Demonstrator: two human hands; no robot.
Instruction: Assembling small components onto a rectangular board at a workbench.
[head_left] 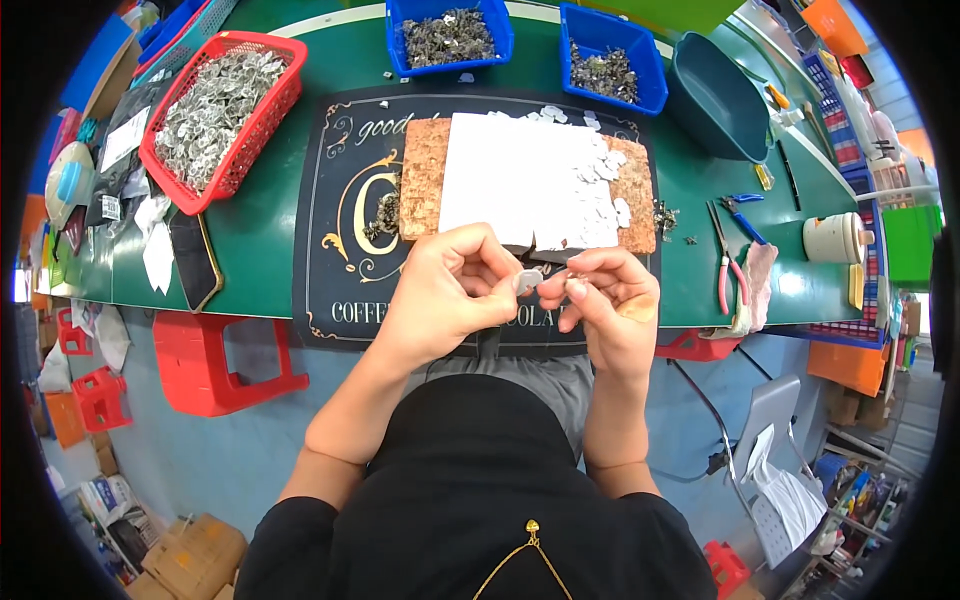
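Note:
Between the thumb and forefinger of my left hand point(450, 295) is a small, flat, pale piece point(529, 281), its edge turned toward my right. My right hand point(615, 305) is closed in a pinch just beside it, with fingertips near the piece; what it grips is too small to make out. Both hands are over the front edge of a white sheet point(510, 180) lying on a brown cork board point(425, 165). Several small white pieces point(600, 210) lie scattered along the sheet's right side. Under the board spreads a dark printed mat point(345, 275).
A red basket point(291, 90) of pale metal pieces stands at the left. Two blue bins point(505, 45) with small metal parts and a dark green tub point(715, 95) line the back. Pink-handled pliers point(725, 265), blue-handled cutters point(745, 215) and a white cup point(830, 240) are at the right.

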